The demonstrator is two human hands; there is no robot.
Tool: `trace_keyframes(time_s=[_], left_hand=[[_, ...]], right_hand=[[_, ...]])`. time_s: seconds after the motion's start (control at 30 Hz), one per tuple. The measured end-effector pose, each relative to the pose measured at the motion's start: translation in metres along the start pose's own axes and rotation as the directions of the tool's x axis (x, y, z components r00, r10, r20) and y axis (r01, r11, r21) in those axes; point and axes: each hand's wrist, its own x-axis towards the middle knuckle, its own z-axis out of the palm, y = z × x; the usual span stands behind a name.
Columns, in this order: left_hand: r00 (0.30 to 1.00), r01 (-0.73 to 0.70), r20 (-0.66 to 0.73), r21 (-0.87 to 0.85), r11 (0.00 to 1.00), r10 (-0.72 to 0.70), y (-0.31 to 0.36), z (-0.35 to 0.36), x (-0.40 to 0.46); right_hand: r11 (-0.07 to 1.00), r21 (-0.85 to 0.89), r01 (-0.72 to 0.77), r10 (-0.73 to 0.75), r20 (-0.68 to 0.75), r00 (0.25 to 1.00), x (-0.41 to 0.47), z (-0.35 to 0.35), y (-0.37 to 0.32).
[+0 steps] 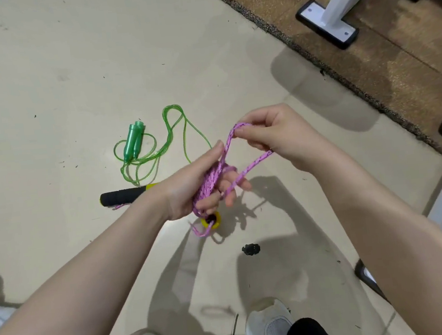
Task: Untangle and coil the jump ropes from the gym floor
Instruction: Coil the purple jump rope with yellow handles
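Observation:
A pink braided jump rope (210, 180) is wound in several turns around my left hand (197, 189), whose fingers curl round the bundle. My right hand (274, 137) pinches a loop of the same rope just above and to the right. One black handle with a yellow end (124, 196) lies on the floor behind my left wrist. The other handle's yellow end (211, 220) hangs under my left hand. A green jump rope (158, 149) with its two green handles (133, 143) side by side lies loose on the floor further back.
Pale smooth floor (68, 74) all around. A brown rubber mat (366, 51) runs along the right, carrying white equipment frames with black feet (327, 23). A small black scrap (251, 249) lies near my white shoes (269, 323).

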Motion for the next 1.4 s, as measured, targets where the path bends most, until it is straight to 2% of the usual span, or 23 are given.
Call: trace_keyframes(time_s=[0.07, 0.17, 0.2, 0.23, 0.3, 0.33, 0.37, 0.43, 0.5, 0.57, 0.6, 0.63, 0.67, 0.7, 0.73, 0.8, 0.83, 0.9, 0.97, 1.1, 1.2, 1.3, 1.4], left_hand=[[0.998, 0.011, 0.054, 0.086, 0.996, -0.016, 0.006, 0.009, -0.001], [0.968, -0.055, -0.223, 0.258, 0.965, 0.115, 0.010, 0.012, -0.001], [0.945, -0.065, -0.293, 0.275, 0.959, 0.148, 0.008, 0.008, -0.001], [0.930, -0.065, -0.334, 0.260, 0.963, 0.153, 0.007, 0.006, -0.001], [0.910, -0.061, -0.385, 0.240, 0.969, 0.153, 0.004, 0.003, -0.001], [0.901, -0.058, -0.403, 0.260, 0.964, 0.163, 0.003, 0.004, 0.000], [0.901, -0.059, -0.400, 0.268, 0.962, 0.166, 0.002, 0.006, 0.000], [0.960, -0.054, -0.259, 0.205, 0.977, 0.107, -0.002, 0.007, 0.001], [0.999, -0.011, 0.045, 0.100, 0.995, 0.007, -0.003, 0.008, -0.002], [0.927, -0.054, 0.370, -0.039, 0.998, 0.064, -0.002, 0.003, -0.004], [0.848, -0.083, 0.500, -0.202, 0.976, 0.175, 0.001, -0.001, -0.004], [0.786, -0.096, 0.537, -0.383, 0.919, 0.306, 0.004, -0.004, -0.004], [0.786, -0.141, 0.463, -0.513, 0.847, 0.410, 0.007, -0.008, -0.004], [0.820, -0.232, 0.317, -0.576, 0.783, 0.477, 0.010, -0.012, -0.002], [0.858, -0.351, 0.112, -0.584, 0.732, 0.501, 0.010, -0.015, 0.000], [0.850, -0.522, -0.274, -0.545, 0.655, 0.450, 0.006, -0.021, 0.005], [0.829, -0.556, -0.393, -0.507, 0.658, 0.398, 0.001, -0.023, 0.010], [0.785, -0.549, -0.535, -0.365, 0.752, 0.313, -0.010, -0.023, 0.015], [0.800, -0.456, -0.547, -0.285, 0.843, 0.247, -0.021, -0.022, 0.018], [0.914, -0.212, -0.369, -0.080, 0.974, 0.168, -0.024, -0.008, 0.015], [0.985, -0.045, -0.168, -0.039, 0.998, 0.038, -0.006, 0.008, 0.005], [1.000, -0.010, -0.008, -0.043, 0.999, 0.009, 0.007, 0.016, -0.002], [0.997, -0.066, -0.046, -0.004, 0.998, 0.065, 0.013, 0.018, -0.007]], right_hand=[[0.995, -0.098, -0.008, -0.003, -0.103, 0.995, 0.003, 0.002, 0.011], [0.987, -0.155, -0.042, -0.015, -0.352, 0.936, 0.004, 0.000, 0.021], [0.998, -0.045, -0.054, 0.029, -0.432, 0.902, 0.004, -0.002, 0.022], [0.984, 0.172, -0.048, 0.123, -0.454, 0.882, 0.003, -0.005, 0.022], [0.779, 0.625, -0.051, 0.295, -0.293, 0.909, 0.000, -0.008, 0.019], [0.697, 0.711, -0.093, 0.324, -0.197, 0.925, -0.002, -0.009, 0.018], [0.696, 0.704, -0.142, 0.343, -0.152, 0.927, -0.003, -0.008, 0.018], [0.829, 0.525, -0.193, 0.367, -0.251, 0.896, 0.002, -0.004, 0.025], [0.936, 0.257, -0.240, 0.333, -0.429, 0.839, 0.007, 0.004, 0.035], [0.951, 0.052, -0.306, 0.294, -0.470, 0.832, 0.010, 0.014, 0.048], [0.942, -0.042, -0.334, 0.286, -0.422, 0.860, 0.009, 0.019, 0.055], [0.920, -0.151, -0.360, 0.299, -0.320, 0.899, 0.006, 0.025, 0.063], [0.886, -0.269, -0.378, 0.343, -0.169, 0.924, 0.000, 0.031, 0.068], [0.846, -0.370, -0.382, 0.414, 0.007, 0.910, -0.006, 0.037, 0.070], [0.818, -0.437, -0.374, 0.485, 0.175, 0.857, -0.012, 0.044, 0.070], [0.795, -0.513, -0.325, 0.561, 0.416, 0.715, -0.022, 0.053, 0.059], [0.793, -0.539, -0.282, 0.565, 0.479, 0.672, -0.024, 0.055, 0.050], [0.821, -0.545, -0.170, 0.505, 0.552, 0.663, -0.026, 0.054, 0.027], [0.869, -0.488, -0.084, 0.399, 0.590, 0.702, -0.026, 0.049, 0.007], [0.948, -0.315, -0.041, 0.200, 0.491, 0.848, -0.024, 0.034, -0.015], [0.992, -0.119, -0.031, 0.056, 0.220, 0.974, -0.017, 0.018, -0.011], [0.999, -0.022, 0.023, -0.024, -0.026, 0.999, -0.011, 0.011, 0.001], [0.990, 0.138, -0.033, 0.055, -0.158, 0.986, -0.006, 0.011, 0.016]])
